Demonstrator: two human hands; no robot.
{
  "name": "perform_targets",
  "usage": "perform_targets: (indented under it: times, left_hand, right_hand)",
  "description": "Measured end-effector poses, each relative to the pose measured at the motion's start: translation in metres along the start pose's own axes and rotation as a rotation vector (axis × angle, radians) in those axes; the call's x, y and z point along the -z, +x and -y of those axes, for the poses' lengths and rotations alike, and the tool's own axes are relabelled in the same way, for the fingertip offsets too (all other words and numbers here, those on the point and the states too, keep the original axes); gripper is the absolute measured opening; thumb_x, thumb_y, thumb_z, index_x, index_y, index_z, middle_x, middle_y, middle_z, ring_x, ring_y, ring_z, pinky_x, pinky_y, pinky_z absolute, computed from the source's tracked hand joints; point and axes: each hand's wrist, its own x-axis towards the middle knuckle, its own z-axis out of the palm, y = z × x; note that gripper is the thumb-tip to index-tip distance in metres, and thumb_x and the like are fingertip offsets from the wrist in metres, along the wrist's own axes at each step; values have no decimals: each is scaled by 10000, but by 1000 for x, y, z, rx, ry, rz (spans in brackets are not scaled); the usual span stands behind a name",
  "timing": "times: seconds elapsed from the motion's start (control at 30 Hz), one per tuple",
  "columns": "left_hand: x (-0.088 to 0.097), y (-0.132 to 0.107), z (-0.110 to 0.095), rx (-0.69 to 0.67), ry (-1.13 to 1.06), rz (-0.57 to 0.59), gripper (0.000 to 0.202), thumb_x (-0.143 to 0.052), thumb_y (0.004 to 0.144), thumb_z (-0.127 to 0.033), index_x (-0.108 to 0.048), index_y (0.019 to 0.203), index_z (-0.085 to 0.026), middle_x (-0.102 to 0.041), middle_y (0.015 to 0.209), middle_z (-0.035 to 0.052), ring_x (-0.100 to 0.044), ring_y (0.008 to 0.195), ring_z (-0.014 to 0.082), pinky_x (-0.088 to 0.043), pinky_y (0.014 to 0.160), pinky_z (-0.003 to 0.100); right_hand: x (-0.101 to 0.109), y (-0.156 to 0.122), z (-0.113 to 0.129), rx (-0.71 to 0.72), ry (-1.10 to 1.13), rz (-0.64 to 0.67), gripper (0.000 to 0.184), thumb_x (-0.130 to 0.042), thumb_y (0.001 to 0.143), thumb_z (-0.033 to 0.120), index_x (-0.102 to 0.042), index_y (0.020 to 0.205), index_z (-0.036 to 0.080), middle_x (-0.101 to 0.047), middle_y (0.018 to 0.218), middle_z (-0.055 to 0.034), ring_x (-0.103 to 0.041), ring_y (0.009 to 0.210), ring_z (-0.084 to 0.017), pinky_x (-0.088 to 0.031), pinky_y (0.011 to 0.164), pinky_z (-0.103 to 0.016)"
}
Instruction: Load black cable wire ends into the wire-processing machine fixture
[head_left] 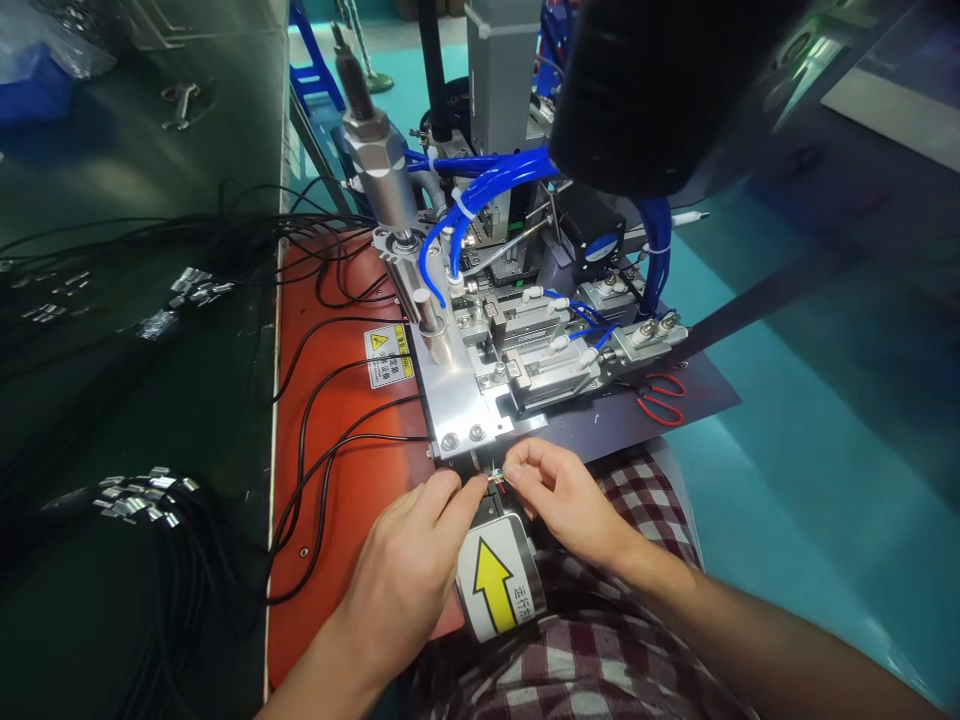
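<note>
At the front edge of a metal assembly machine (457, 400), both hands meet over a small shiny metal piece (496, 477) with a bit of red beside it. My left hand (412, 555) is closed, thumb and index finger pinching the piece's left end. From the other side my right hand (562, 500) holds it between thumb and fingertips. The piece is too small to make out its exact kind. Just below the fingers is a white label (499, 580) with a yellow arrow. Black cables (322, 450) run to the machine's left side.
Bundles of black cables with metal ends (146, 495) lie on the dark green table at left. Red-handled snips (661, 400) rest at the machine's right. Blue air hoses (495, 180) and a large black cylinder (645, 100) stand above. A wrench (180, 105) lies far left.
</note>
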Motion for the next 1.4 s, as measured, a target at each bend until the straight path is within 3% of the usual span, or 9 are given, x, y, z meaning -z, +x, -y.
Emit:
perform_targets:
  times: [1.13,1.4]
  left_hand:
    - [-2,-2,-2,-32,48,1,316,-402,894,-43,-570,1161,-43,-600,821,110,-570,642,198,-505,524,302]
    - [-1,0,-1,-35,54,-7,306,-397,899,-50,-577,1145,-40,-603,817,111,-575,635,202,-507,510,306]
  right_hand:
    - [-2,-2,5,-56,8,-5,200,-524,853,349,-482,731,197,-423,486,79,-390,445,-99,-294,432,-229]
    - [-4,-2,6,-83,-27,-67,168,-514,853,321,-485,739,200,-443,525,73,-431,458,-101,-323,444,-223]
